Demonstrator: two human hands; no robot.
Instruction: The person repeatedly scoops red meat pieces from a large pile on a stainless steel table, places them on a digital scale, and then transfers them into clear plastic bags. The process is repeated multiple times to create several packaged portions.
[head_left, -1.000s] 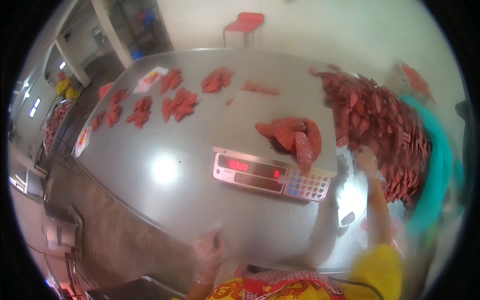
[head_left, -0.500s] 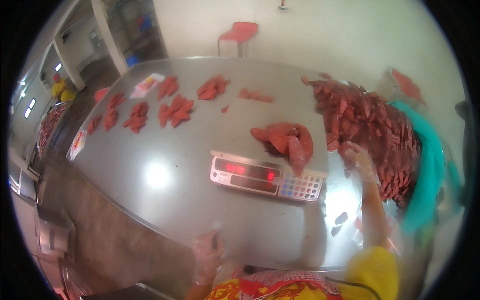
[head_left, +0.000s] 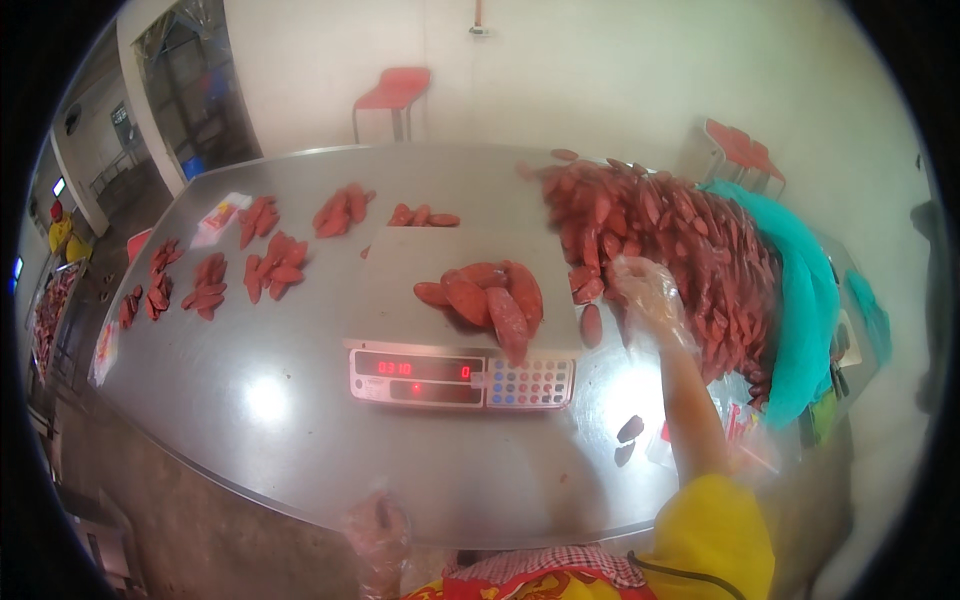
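Note:
My right hand (head_left: 652, 292), in a clear plastic glove, reaches to the near left edge of a large heap of reddish-brown sausage-like pieces (head_left: 690, 240). Its fingertips are hidden against the heap. A single piece (head_left: 591, 325) lies on the table just left of that wrist. At the table's near edge hangs my left hand (head_left: 380, 525), also gloved, blurred, its fingers curled in with nothing visible in them. Between and beyond the hands stands a digital scale (head_left: 420, 378), its display lit red. On its flat pan rests a small pile of the same pieces (head_left: 490, 295).
Several small piles (head_left: 275, 268) of pieces spread over the metal table's (head_left: 330, 340) far left. White printed packets (head_left: 218, 218) lie near its left edge. Teal netting (head_left: 800, 300) borders the heap. Red stools (head_left: 393, 90) stand by the wall. A person in yellow (head_left: 65, 235) is far left.
The whole view has swung, so the table and scale sit further left in the picture. My right hand has moved slightly farther along the heap's edge. The pile on the scale looks the same.

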